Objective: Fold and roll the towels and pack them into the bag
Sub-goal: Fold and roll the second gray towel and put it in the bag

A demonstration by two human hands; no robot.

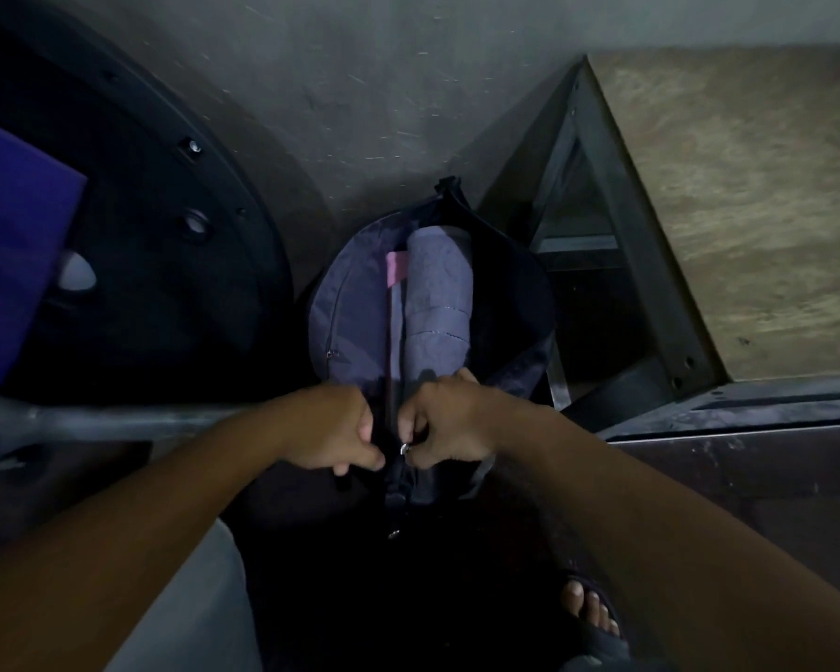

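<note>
1 rolled towel [437, 293] lies packed in bag [350, 293] beyond the fingers; left hand [333, 429] grips bag edge, right hand [449, 424] pinches zip pull [405, 448]; apparently only zipping remains.

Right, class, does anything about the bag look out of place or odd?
Nothing stands out. The rolled towel lies neatly inside the open bag, and the left hand and right hand hold its near end at the zip.
</note>
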